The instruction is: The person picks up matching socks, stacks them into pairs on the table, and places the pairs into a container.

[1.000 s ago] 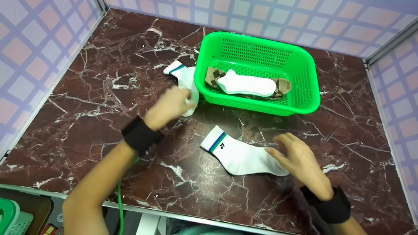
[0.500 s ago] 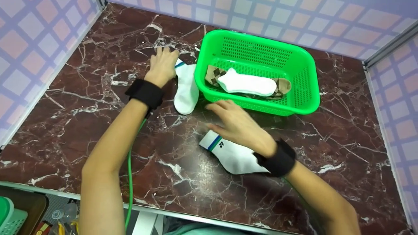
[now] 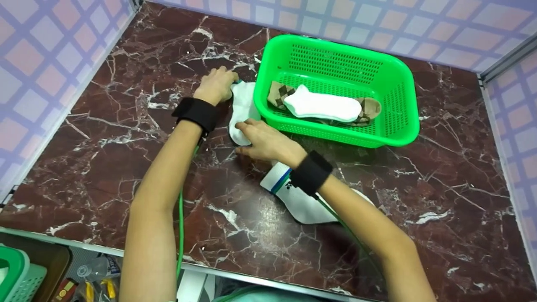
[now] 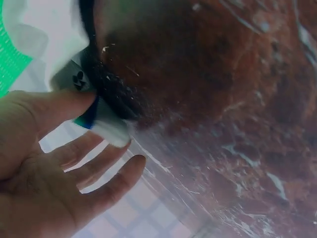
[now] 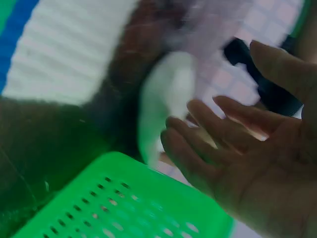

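Observation:
A white crew sock [image 3: 244,102] with a blue-green striped cuff lies at the left end of the green basket. My left hand [image 3: 216,86] is at its cuff; the left wrist view shows the cuff [image 4: 110,124] pinched between thumb and fingers. Over the toe end reaches my right hand [image 3: 268,140], fingers spread and holding nothing; contact with the sock cannot be made out. A matching white sock [image 3: 308,207] with a small black logo lies flat nearer the front, partly hidden under the right forearm.
The green basket [image 3: 327,134] stands at the back, holding a white ankle sock [image 3: 325,105] on top of brown argyle socks [image 3: 371,111]. Patterned panels [image 3: 54,54] border the marbled table [image 3: 138,138]. A green cable [image 3: 180,235] trails from the left wrist.
My left hand has moved up from the sock's foot to its cuff and now pinches it. The right hand has crossed leftward from the front sock to the other sock's toe.

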`<state>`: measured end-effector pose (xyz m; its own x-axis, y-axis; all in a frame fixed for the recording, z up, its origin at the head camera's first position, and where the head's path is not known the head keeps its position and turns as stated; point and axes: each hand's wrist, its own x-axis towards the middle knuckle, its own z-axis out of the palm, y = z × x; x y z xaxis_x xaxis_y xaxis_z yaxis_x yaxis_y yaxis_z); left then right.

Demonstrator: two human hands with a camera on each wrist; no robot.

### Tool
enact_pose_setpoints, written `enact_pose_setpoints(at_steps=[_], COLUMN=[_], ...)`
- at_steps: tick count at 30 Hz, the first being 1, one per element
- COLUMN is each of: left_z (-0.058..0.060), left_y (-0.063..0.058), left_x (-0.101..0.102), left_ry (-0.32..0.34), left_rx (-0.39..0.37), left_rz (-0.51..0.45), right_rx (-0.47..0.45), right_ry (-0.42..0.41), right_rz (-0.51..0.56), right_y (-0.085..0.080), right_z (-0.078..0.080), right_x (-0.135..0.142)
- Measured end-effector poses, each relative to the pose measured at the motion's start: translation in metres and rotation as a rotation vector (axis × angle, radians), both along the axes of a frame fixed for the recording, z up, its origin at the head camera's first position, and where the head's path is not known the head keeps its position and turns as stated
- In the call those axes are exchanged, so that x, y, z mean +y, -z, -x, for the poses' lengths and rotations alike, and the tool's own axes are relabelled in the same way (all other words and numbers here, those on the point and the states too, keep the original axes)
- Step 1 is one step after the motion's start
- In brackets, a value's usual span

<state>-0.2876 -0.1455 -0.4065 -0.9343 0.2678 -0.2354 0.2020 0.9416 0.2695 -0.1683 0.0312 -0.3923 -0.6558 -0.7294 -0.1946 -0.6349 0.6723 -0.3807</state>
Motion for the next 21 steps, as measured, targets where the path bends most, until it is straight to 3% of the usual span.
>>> enact_pose_setpoints(at_steps=[10, 17, 21], left_z=[0.001, -0.008, -0.017], left_y=[-0.008, -0.019, -0.027], left_x=[-0.007, -0.022, -0.032], left_ry=[-0.038, -0.051, -0.079], left_rx=[0.149, 0.192, 0.194], left_rz=[-0.04, -0.142, -0.238], right_rx=[0.245, 0.416, 0.476], right_ry=[0.047, 0.059, 0.033], right_rz=[-0.029, -0.06, -0.016], right_y=[0.025, 0.038, 0.039], right_z=[0.009, -0.003, -0.013], right_x=[-0.015, -0.017, -0.013])
